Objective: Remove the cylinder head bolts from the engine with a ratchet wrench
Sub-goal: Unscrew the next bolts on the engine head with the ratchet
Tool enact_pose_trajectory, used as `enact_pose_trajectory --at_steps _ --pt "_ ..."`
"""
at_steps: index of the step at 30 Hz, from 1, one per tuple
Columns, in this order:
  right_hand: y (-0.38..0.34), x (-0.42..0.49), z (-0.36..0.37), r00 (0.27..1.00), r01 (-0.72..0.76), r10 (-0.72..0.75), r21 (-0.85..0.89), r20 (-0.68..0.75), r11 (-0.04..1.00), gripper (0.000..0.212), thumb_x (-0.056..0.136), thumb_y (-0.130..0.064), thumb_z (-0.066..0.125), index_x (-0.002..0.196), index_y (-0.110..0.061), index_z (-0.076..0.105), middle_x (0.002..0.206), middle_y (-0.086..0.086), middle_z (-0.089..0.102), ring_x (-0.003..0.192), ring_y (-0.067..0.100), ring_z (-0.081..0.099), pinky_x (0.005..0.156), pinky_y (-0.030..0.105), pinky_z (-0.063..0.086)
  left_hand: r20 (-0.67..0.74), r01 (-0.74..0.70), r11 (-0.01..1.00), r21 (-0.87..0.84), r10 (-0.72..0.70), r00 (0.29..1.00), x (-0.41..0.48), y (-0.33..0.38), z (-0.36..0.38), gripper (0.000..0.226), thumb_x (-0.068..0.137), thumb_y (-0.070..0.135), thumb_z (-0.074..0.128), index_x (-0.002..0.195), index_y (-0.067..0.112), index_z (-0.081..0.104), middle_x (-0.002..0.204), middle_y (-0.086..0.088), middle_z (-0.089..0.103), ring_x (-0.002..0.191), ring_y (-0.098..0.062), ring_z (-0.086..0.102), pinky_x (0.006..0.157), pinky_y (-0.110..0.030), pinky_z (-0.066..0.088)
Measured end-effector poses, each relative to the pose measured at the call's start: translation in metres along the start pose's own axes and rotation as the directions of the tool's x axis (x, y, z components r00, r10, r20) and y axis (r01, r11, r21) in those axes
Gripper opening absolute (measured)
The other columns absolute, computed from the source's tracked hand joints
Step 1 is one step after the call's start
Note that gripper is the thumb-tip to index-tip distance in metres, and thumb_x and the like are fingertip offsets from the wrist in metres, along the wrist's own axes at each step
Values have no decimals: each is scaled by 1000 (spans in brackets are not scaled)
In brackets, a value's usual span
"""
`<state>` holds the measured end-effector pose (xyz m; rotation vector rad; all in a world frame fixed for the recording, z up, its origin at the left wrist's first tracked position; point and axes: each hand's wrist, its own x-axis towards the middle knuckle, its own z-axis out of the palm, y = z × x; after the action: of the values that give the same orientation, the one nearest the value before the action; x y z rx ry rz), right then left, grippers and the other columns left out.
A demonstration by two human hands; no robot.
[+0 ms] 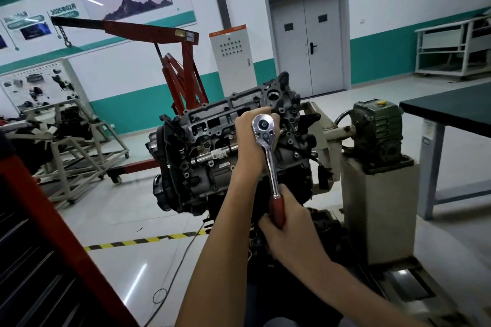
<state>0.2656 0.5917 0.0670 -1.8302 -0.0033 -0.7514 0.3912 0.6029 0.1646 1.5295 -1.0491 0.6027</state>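
Note:
The engine (212,146) hangs on a stand in front of me, its dark cylinder head tilted toward me. A chrome ratchet wrench (267,151) with a red handle stands against the head at its right end, round head up. My left hand (248,135) wraps behind the ratchet's head and steadies it against the engine. My right hand (287,223) grips the red handle lower down. The socket and the bolt under it are hidden by the ratchet and my left hand.
The engine stand's cream column (377,210) with a green gearbox (380,130) is at the right. A dark-topped workbench (451,111) stands far right. A red engine crane (183,69) is behind the engine. A red tool cabinet (39,233) fills the lower left.

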Motion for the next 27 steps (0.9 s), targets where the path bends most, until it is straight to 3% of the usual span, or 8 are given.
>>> enact_pose_trajectory --at_steps 3,6,9,12,15,19,23,27 --pt "2 24 -53 984 129 -76 -353 159 927 30 77 -4 60 105 -12 52 61 2 50 45 12 46 44 11 38 53 11 1000 -26 -10 999 -4 -5 -16 36 83 0 57 54 9 36 56 -4 35 54 -13 31 51 -29 25" --pt "-16 62 -112 906 359 -151 -530 396 768 23 79 -3 59 91 -20 50 64 0 56 49 12 54 48 25 50 182 24 1000 -21 -20 983 2 -4 -27 31 77 4 53 53 11 35 57 -3 33 55 -13 31 52 -26 23" --pt "-21 79 -130 894 433 -207 -641 398 634 24 80 -6 58 84 -26 44 61 -1 56 47 11 55 49 30 51 233 14 999 47 -25 972 8 -5 -25 32 76 7 53 50 9 34 49 -1 32 52 -15 30 50 -30 24" --pt "-5 46 -95 958 278 -193 -515 213 811 26 76 1 61 84 -21 49 59 3 56 43 11 51 46 21 46 108 50 999 -13 -49 993 4 -5 -14 35 80 9 55 53 16 34 51 -4 35 53 -15 33 49 -35 28" --pt "-1 7 -28 995 69 -81 -181 -59 981 33 71 3 63 77 -23 45 50 -8 43 41 0 44 41 6 33 36 46 999 -19 -45 998 5 -1 -2 50 83 -1 60 50 21 29 47 4 28 49 -13 26 52 -30 23" --pt "-4 2 12 998 27 -25 37 -53 999 31 74 2 57 75 -25 44 50 -7 43 40 5 41 40 12 34 -18 47 999 -6 -47 999 2 -3 -2 42 84 -6 60 52 11 39 48 4 29 47 -7 26 50 -23 24" --pt "-3 23 -49 983 116 -68 -295 169 948 30 78 -3 60 95 -26 53 61 0 45 41 5 41 42 10 35 -1 72 997 -42 -72 997 -1 -6 -16 35 86 -1 62 54 8 49 53 2 37 50 -11 35 53 -22 30" --pt "-26 69 -126 891 413 -169 -600 421 685 33 80 -2 58 83 -31 44 60 -6 53 45 7 54 46 26 51 219 13 999 45 -23 975 5 -3 -27 34 78 1 57 51 10 38 52 -5 38 54 -14 34 53 -28 30"
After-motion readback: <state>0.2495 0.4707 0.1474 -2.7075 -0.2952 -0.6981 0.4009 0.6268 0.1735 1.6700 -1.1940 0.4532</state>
